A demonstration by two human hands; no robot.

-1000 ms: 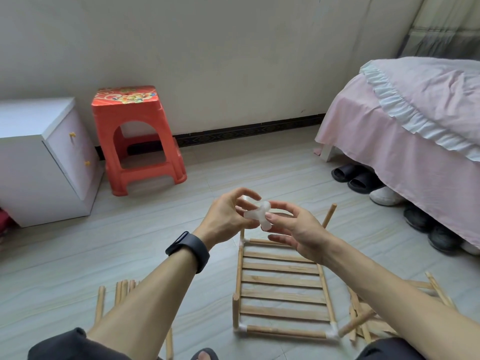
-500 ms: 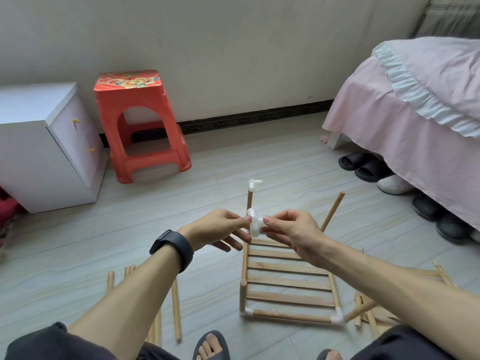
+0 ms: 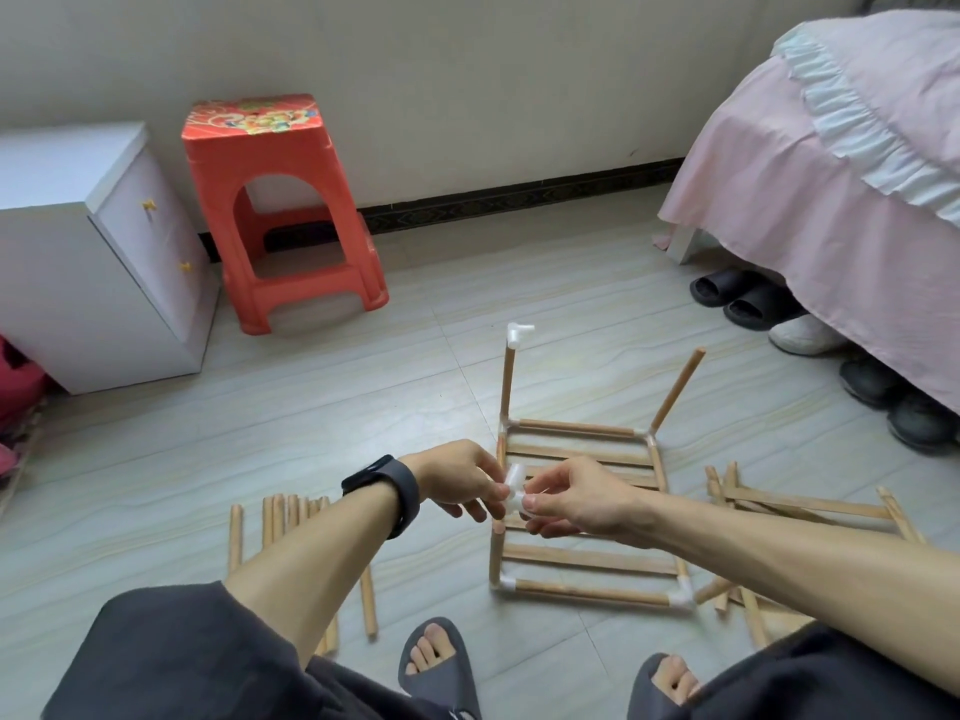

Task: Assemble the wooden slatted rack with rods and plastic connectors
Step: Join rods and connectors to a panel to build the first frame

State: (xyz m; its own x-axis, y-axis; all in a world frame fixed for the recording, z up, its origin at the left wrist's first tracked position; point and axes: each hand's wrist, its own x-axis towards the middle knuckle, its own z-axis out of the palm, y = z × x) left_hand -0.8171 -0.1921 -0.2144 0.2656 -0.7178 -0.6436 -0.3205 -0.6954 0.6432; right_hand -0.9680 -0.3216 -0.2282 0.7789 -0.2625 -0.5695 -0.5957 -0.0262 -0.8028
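Note:
A wooden slatted rack panel (image 3: 582,558) lies flat on the floor with white connectors at its corners. Upright rods rise from its corners: the far left rod (image 3: 507,379) carries a white connector (image 3: 518,335) on top, the far right rod (image 3: 678,389) is bare. A short rod (image 3: 496,553) stands at the near left corner. Just above its top, my left hand (image 3: 462,478) and my right hand (image 3: 576,498) both pinch a white plastic connector (image 3: 511,485).
Loose rods (image 3: 280,517) lie on the floor at the left, and loose slats and rods (image 3: 800,511) at the right. A red stool (image 3: 280,210) and white cabinet (image 3: 93,262) stand at the back left. A pink-skirted bed (image 3: 831,163) with shoes (image 3: 748,304) beneath is at the right.
Both hands have come down and nearer with the white connector, from chest height to just above the near left upright rod. The view tilted down.

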